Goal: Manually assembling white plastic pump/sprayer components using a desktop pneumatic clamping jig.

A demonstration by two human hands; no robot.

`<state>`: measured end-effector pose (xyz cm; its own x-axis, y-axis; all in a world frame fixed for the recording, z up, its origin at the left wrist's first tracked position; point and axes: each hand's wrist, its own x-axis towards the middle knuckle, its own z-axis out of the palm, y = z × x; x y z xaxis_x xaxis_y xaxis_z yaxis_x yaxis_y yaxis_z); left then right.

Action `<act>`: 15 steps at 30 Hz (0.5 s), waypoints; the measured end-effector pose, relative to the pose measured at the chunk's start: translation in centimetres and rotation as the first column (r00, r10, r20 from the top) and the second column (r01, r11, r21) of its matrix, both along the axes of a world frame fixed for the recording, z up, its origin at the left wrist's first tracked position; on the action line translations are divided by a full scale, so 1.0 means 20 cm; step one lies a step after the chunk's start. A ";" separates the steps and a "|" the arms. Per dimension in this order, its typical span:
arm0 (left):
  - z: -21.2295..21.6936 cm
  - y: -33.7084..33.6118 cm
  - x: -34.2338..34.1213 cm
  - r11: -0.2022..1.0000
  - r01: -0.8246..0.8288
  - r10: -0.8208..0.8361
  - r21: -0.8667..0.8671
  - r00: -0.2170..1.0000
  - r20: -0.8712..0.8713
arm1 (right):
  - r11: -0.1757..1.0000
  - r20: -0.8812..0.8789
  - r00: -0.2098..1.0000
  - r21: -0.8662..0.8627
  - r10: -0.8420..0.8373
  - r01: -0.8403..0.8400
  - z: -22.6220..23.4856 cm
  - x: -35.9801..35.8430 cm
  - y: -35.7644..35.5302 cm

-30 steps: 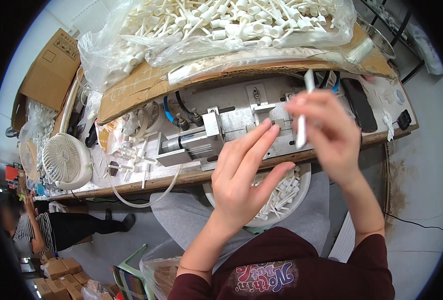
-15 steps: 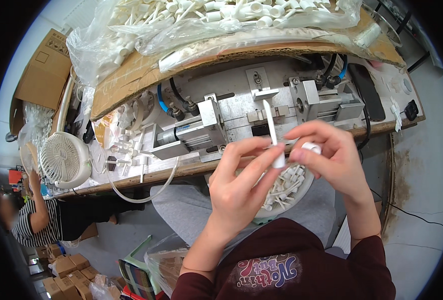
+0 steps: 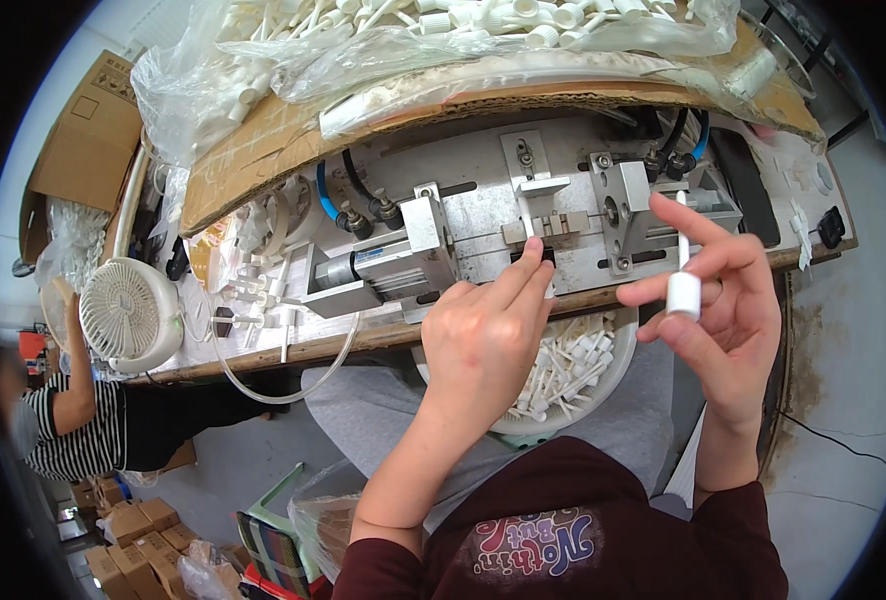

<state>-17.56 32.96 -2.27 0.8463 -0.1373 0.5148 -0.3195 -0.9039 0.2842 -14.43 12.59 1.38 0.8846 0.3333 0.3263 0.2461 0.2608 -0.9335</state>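
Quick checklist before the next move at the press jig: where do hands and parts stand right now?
1. Right hand holds a white capped stick: ok, pinched between thumb and fingers.
2. Left hand at the jig slot: ok, fingertips touch the black piece below it.
3. Part seated in the slot: cannot tell, fingers hide it.
4. Left fingers outside the clamp blocks: not ok, they lie between the blocks.
5. Bowl of white parts on the lap: ok, stocked.
6. Blue hoses attached: ok.
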 end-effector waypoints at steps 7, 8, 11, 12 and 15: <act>0.09 0.05 0.01 0.981 0.112 -0.129 -0.162 0.986 -0.105 | 0.820 0.573 0.814 -0.421 -0.091 0.388 -0.06 -0.01 0.00; 0.14 0.07 0.01 0.959 0.136 -0.176 -0.248 0.973 -0.149 | 0.814 0.573 0.816 -0.434 -0.082 0.386 -0.07 -0.01 0.01; 0.32 0.15 0.13 0.947 0.146 -0.122 -0.286 0.988 0.098 | 0.755 0.658 0.753 -0.493 -0.002 0.433 -0.10 0.01 0.05; 0.38 0.18 0.17 0.936 0.145 -0.100 -0.321 0.983 0.154 | 0.735 0.697 0.716 -0.507 0.041 0.451 -0.11 0.03 0.07; 0.50 0.27 0.37 0.956 0.089 -0.006 -0.279 0.958 0.286 | 0.703 0.719 0.683 -0.552 0.128 0.449 -0.14 0.05 0.14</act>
